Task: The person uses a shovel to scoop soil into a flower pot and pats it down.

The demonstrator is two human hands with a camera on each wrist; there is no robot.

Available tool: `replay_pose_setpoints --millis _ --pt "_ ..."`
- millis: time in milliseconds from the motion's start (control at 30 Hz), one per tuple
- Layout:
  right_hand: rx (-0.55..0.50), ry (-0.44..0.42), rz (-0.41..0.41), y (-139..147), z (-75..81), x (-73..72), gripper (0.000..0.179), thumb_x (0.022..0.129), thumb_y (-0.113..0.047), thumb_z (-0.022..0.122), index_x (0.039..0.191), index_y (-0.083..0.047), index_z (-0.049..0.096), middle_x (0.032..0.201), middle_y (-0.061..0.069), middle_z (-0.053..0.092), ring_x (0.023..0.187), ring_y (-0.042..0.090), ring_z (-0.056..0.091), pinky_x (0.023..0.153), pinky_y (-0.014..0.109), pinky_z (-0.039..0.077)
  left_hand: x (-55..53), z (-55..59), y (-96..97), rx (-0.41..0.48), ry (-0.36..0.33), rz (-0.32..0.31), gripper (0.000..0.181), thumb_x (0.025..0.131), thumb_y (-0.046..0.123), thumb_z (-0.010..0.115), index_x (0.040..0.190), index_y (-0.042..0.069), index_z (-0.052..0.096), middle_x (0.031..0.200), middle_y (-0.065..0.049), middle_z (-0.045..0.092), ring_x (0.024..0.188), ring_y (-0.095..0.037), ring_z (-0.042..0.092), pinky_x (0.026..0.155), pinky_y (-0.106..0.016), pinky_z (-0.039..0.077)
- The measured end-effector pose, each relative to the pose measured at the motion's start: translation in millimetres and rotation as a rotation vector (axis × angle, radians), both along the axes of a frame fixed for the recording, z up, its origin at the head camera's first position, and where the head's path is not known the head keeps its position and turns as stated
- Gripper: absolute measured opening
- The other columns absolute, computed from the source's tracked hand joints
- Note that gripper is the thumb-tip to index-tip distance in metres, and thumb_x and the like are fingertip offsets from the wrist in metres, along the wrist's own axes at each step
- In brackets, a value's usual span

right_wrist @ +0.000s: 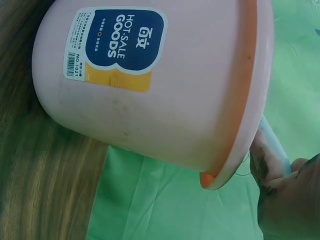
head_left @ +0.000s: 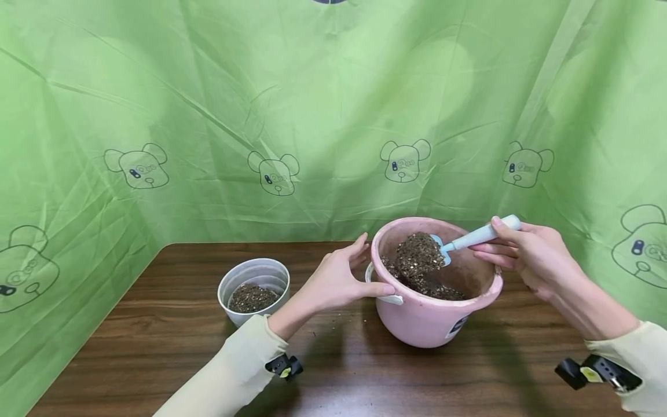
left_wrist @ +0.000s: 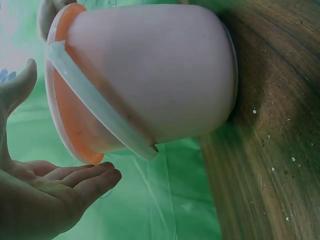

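My right hand (head_left: 542, 255) grips the pale blue handle of a small garden trowel (head_left: 476, 236). Dark soil (head_left: 418, 255) is heaped on the trowel's blade, within the mouth of a pink bucket (head_left: 417, 324). More soil lies in the bucket. At the bucket's left side is my left hand (head_left: 339, 278), thumb and fingers spread apart near the rim. Its fingers look fairly straight in the left wrist view, with the white bucket handle (left_wrist: 95, 100) hanging beyond them. In the right wrist view the bucket hides most of the trowel.
A pale grey pot (head_left: 253, 268) with some soil in it stands to the left, beyond my left forearm. Crumbs of soil and white specks dot the brown wooden table (head_left: 172, 347). Green cloth (head_left: 333, 116) with bear outlines hangs around the back and sides.
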State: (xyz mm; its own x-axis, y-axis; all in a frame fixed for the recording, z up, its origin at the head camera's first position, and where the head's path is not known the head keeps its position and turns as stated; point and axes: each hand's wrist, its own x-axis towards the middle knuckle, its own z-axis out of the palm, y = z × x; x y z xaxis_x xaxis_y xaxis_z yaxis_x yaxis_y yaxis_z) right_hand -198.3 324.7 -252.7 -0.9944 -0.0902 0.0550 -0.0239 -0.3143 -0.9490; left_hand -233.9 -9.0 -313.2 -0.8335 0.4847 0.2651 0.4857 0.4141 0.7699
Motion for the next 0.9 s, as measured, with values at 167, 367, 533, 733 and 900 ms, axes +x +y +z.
replay_pose_setpoints --millis 167,367,533,733,900 --pt "-0.004 0.008 -0.029 1 0.6 2.2 0.016 0.094 -0.012 0.060 0.098 0.003 0.064 0.095 0.022 0.068 0.087 0.036 0.067 0.080 0.039 0.052 -0.3 1.2 -2.2 -0.017 -0.011 0.013 0.123 0.058 0.069 0.077 0.152 0.016 0.019 0.144 -0.004 0.043 0.124 -0.009 0.046 0.105 -0.029 0.033" --pt "-0.004 0.019 -0.043 1 1.7 4.0 0.017 0.095 -0.012 0.058 0.098 0.003 0.066 0.095 0.022 0.069 0.086 0.035 0.068 0.079 0.039 0.052 -0.6 2.6 -5.6 -0.005 -0.012 0.003 0.120 0.059 0.066 0.079 0.152 0.018 0.019 0.144 -0.009 0.041 0.124 -0.012 0.047 0.104 -0.031 0.035" --pt "0.016 0.018 -0.088 0 2.7 5.3 0.017 0.094 -0.014 0.060 0.098 0.002 0.066 0.095 0.022 0.069 0.086 0.033 0.068 0.080 0.038 0.053 0.4 4.7 -9.0 -0.009 -0.009 0.002 0.118 0.060 0.066 0.078 0.151 0.020 0.021 0.144 -0.006 0.042 0.125 -0.014 0.047 0.102 -0.031 0.037" --pt "0.000 0.030 -0.084 -1 2.4 6.2 0.018 0.094 -0.013 0.059 0.099 0.003 0.066 0.096 0.022 0.068 0.087 0.034 0.068 0.081 0.039 0.052 0.6 4.6 -12.4 -0.004 -0.025 0.000 0.116 0.060 0.065 0.079 0.151 0.023 0.021 0.145 -0.003 0.040 0.125 -0.017 0.047 0.101 -0.032 0.039" --pt "-0.011 0.049 -0.080 -1 1.9 6.6 0.018 0.095 -0.012 0.059 0.099 0.003 0.066 0.095 0.023 0.068 0.087 0.035 0.068 0.081 0.039 0.052 -0.4 4.0 -13.6 -0.013 -0.021 0.003 0.116 0.060 0.065 0.079 0.152 0.023 0.021 0.145 -0.002 0.041 0.125 -0.017 0.047 0.101 -0.032 0.039"
